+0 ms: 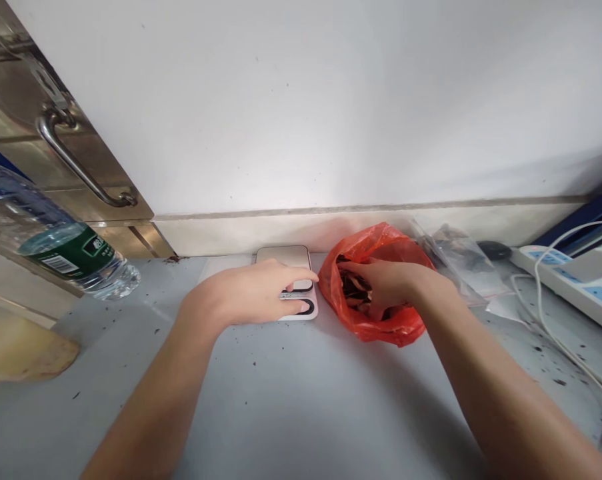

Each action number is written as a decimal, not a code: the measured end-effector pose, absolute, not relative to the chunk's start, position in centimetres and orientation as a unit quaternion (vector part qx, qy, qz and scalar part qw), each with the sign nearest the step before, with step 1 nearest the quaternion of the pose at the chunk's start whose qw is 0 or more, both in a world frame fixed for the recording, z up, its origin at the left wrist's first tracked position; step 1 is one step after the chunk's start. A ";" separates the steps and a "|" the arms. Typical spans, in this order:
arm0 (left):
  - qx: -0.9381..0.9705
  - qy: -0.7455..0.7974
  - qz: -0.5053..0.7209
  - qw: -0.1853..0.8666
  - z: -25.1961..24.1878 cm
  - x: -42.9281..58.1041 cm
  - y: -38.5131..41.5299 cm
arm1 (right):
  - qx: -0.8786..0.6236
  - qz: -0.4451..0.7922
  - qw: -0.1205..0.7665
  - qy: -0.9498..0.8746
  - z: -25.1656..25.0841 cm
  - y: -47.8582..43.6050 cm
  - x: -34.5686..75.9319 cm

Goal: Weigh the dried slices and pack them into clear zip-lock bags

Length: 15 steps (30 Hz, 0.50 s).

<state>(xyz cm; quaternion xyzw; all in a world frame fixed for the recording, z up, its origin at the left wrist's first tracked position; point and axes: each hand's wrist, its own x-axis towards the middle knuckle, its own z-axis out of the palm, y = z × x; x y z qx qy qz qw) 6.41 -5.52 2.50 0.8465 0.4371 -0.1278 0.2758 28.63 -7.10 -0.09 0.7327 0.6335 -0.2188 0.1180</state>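
Note:
My left hand (265,291) lies across a small flat white device like a digital scale (281,255), covering much of it. Its index finger stretches right towards the bag's rim, and the thumb rests by a black oval ring on the near edge; the two are spread apart. My right hand (388,283) reaches into an open red plastic bag (375,237) standing just right of the device. Dark brown dried pieces (353,290) show inside the bag beside the fingers. The fingertips are hidden among them, so any hold is hidden too.
A clear water bottle (75,250) with a green label leans in at left, above a yellowish container (25,347). Behind the bag lies a clear plastic bag (463,260). A white power strip (575,280) and cable (541,300) occupy the right. The wall (301,133) rises behind.

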 end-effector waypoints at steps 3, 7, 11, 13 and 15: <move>0.851 0.431 -0.134 0.269 2.7 6.6 -5.7 | 0.727 -0.234 0.145 0.629 -0.1 -7.1 28.5; 0.862 0.413 -0.129 0.264 2.7 6.7 -5.8 | 0.700 -0.230 0.127 0.665 -0.2 -6.8 29.0; 0.857 0.421 -0.119 0.271 2.6 6.4 -5.7 | 0.704 -0.205 0.114 0.670 -0.5 -6.4 30.0; 0.852 0.429 -0.122 0.273 2.7 6.3 -5.7 | 0.696 -0.202 0.101 0.682 -0.8 -6.2 30.6; 0.845 0.438 -0.128 0.278 2.7 6.3 -5.7 | 0.681 -0.208 0.084 0.697 -1.0 -6.0 31.2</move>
